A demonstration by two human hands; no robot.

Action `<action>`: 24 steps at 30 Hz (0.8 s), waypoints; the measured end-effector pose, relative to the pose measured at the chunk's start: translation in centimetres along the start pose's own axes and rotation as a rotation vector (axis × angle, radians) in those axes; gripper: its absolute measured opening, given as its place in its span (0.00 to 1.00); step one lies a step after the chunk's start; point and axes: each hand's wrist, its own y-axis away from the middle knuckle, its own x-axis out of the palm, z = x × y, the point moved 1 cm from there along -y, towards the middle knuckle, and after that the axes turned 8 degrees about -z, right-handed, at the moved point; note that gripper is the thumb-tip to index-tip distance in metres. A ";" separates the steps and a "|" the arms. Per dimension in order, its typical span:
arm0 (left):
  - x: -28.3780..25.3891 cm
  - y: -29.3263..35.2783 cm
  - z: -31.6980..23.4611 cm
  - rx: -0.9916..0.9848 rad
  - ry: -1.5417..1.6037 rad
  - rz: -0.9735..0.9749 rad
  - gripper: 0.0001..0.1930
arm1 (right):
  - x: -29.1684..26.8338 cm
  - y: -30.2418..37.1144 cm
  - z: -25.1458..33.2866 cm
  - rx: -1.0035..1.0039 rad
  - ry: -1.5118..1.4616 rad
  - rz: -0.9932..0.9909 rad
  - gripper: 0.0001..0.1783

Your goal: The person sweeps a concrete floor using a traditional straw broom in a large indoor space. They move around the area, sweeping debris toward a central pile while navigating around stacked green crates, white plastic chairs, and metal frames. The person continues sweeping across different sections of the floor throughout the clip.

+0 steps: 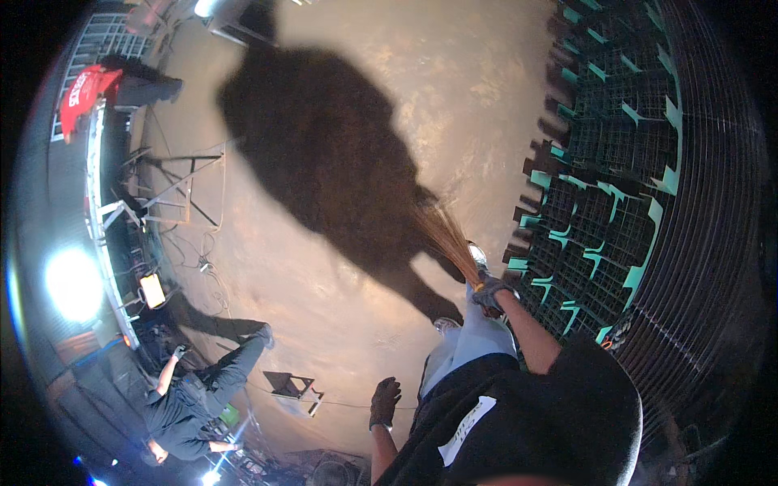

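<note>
My right hand (489,293), in a dark glove, is closed around the bound end of a twig broom (447,241). The bristles fan out from it toward the upper left, their tips low over or on the brown floor; I cannot tell whether they touch. Beside my right leg, the broom crosses in front of my shoe (476,256). My left hand (385,402), also gloved in dark fabric, hangs away from my body at the lower middle. Its fingers are loosely extended and it holds nothing visible.
Stacked black grid racks with green edges (596,219) line the right side before a corrugated wall (713,211). A low metal-framed stool (293,385) stands left of me. A co-worker (190,405) in dark clothes works at lower left. Cables (212,271) trail near a metal frame (190,190).
</note>
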 end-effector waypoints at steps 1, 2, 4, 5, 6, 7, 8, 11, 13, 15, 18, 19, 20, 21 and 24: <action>0.1 -0.2 0.0 0.017 0.021 0.013 0.20 | -1.8 1.0 -1.2 0.112 -0.064 0.100 0.23; 0.3 -0.4 -0.1 0.021 0.030 0.022 0.21 | -3.0 1.3 -1.3 0.207 -0.113 0.181 0.23; 0.7 -0.7 -0.2 -0.023 0.049 0.004 0.21 | -5.8 1.2 -1.5 0.175 -0.267 0.048 0.21; 1.0 -1.0 -0.3 -0.031 0.029 -0.007 0.21 | -7.2 0.8 -1.3 0.147 -0.336 -0.025 0.20; 1.1 -0.9 -0.2 0.000 0.023 0.003 0.21 | -8.4 -0.2 -0.5 0.036 -0.226 -0.157 0.22; 1.4 -1.0 -0.2 -0.008 0.032 0.001 0.20 | -9.6 -1.3 0.4 -0.193 -0.014 -0.372 0.23; 1.5 -0.8 0.0 -0.011 0.046 0.001 0.20 | -11.4 -3.5 1.5 -0.082 -0.070 -0.317 0.24; 1.8 -0.3 1.0 -0.008 0.065 0.012 0.20 | -12.3 -9.5 4.3 -0.085 -0.114 -0.444 0.20; 1.8 0.1 1.9 -0.037 0.043 -0.028 0.19 | -8.6 -12.5 4.8 -0.094 0.027 -0.430 0.25; 1.7 0.5 3.0 -0.055 0.074 -0.054 0.19 | -2.9 -13.6 4.3 -0.059 0.147 -0.315 0.32; 1.7 1.2 4.7 -0.092 0.160 -0.089 0.18 | 5.5 -10.3 1.6 -0.127 0.286 -0.138 0.33; 1.8 1.2 5.1 -0.121 0.162 -0.112 0.18 | 7.9 -8.4 1.2 -0.126 0.433 -0.091 0.32; 1.9 1.3 5.4 -0.133 0.163 -0.127 0.18 | 10.0 -6.1 1.0 -0.131 0.514 -0.014 0.32; 1.9 1.5 5.9 -0.139 0.206 -0.129 0.17 | 11.6 -4.2 0.9 0.201 0.525 0.450 0.24; 2.0 1.5 7.4 -0.166 0.157 -0.161 0.17 | 13.5 1.5 0.7 0.100 0.353 0.416 0.18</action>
